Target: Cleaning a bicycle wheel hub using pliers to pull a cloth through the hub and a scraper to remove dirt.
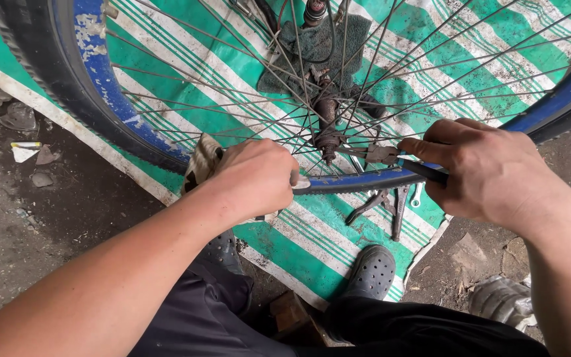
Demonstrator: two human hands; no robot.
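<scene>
Blue metal bicycle wheel rim point(365, 180) w/ thin spokes lies across frame centre. Left hand point(256, 175) is clenched on rim, lower centre. Right hand point(490, 173), centre right, grasps black-handled metal pliers point(398, 158) at a spoke.

Both hands fisted, L point(256, 175) & R point(490, 172), forearms angled inward

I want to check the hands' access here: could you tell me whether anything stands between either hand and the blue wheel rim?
Nothing visible does. The left hand grips the blue rim directly, a rag beside it. The right hand holds a dark-handled tool whose head lies at the spokes just above the rim.
</scene>
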